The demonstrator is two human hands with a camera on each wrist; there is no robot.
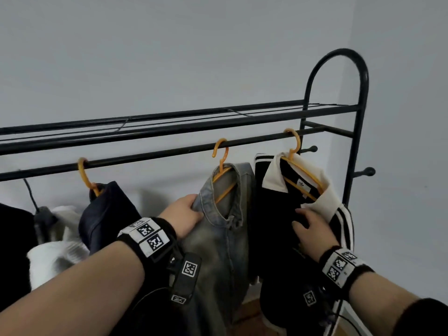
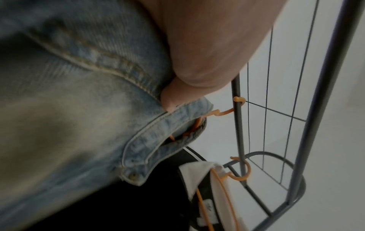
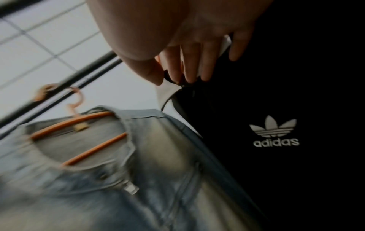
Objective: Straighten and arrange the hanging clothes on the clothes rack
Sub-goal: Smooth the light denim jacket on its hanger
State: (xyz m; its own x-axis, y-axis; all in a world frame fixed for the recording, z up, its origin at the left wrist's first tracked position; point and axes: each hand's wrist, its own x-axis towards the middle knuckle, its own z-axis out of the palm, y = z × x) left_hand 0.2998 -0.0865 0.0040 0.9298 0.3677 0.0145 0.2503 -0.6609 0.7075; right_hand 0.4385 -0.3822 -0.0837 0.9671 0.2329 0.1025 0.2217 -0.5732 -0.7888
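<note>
A faded denim jacket [image 1: 218, 238] hangs on an orange hanger [image 1: 221, 151] at the middle of the black rail [image 1: 157, 156]. My left hand [image 1: 188, 210] grips its left shoulder, and the thumb [image 2: 171, 100] presses on the collar seam of the denim [image 2: 79, 109]. To the right hangs a black shirt [image 1: 271, 214] with a white collar on another orange hanger [image 1: 294, 141]. My right hand [image 1: 308, 224] is on its chest. In the right wrist view the fingers [image 3: 189, 67] and thumb pinch the black fabric [image 3: 276, 171] at the neckline.
A navy garment [image 1: 106, 214] on a third orange hanger [image 1: 84, 173] hangs further left, with a white garment [image 1: 55, 253] and a dark one beyond it. A wire shelf [image 1: 194, 117] tops the rack. Its arched end frame [image 1: 361, 117] carries knobbed pegs [image 1: 369, 171] beside the wall.
</note>
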